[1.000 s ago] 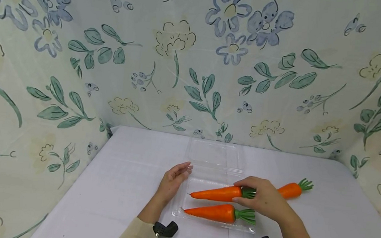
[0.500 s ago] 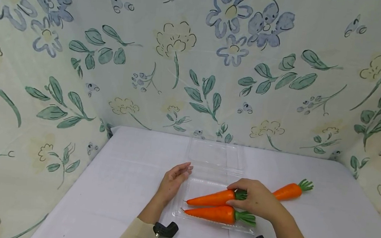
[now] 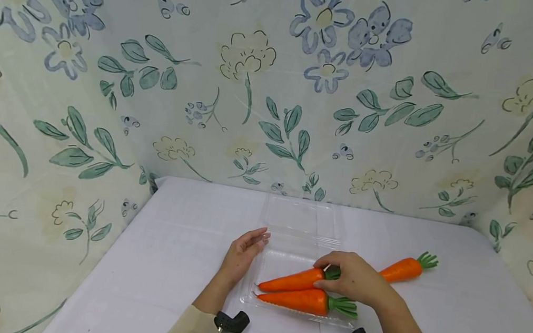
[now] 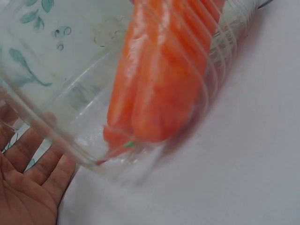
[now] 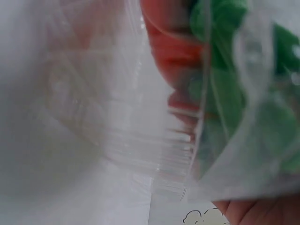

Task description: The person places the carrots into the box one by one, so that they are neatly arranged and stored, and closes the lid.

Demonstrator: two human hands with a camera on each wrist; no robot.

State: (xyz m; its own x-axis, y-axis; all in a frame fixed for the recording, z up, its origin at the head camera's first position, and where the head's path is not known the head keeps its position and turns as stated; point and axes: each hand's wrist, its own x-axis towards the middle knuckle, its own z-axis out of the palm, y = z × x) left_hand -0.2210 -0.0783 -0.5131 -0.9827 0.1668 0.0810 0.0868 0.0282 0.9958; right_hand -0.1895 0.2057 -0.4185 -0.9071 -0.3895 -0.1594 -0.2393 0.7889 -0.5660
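Note:
My right hand (image 3: 356,277) pinches an orange carrot (image 3: 291,281) at its green-topped end, thumb and fingers on either side. This carrot lies over the clear plastic container (image 3: 251,271), its tip pointing left. Just in front of it, nearly parallel, a second carrot (image 3: 295,299) rests in the container, leaves (image 3: 343,306) to the right. Along the container's left wall, my left hand (image 3: 238,255) stands with relaxed fingers near the rim. In the left wrist view two carrots (image 4: 164,70) show side by side through the plastic, left palm (image 4: 28,187) beside the wall. Blurred green leaves (image 5: 225,79) fill the right wrist view.
Beyond the base, the container's hinged lid (image 3: 299,218) lies folded back flat. A third carrot (image 3: 402,269) lies on the white tablecloth (image 3: 183,244) to the right, partly hidden by my right hand. A floral curtain (image 3: 273,93) hangs behind the table.
My right hand has moved left and slightly nearer, bringing its carrot in close against the front carrot. The left hand has stayed in place.

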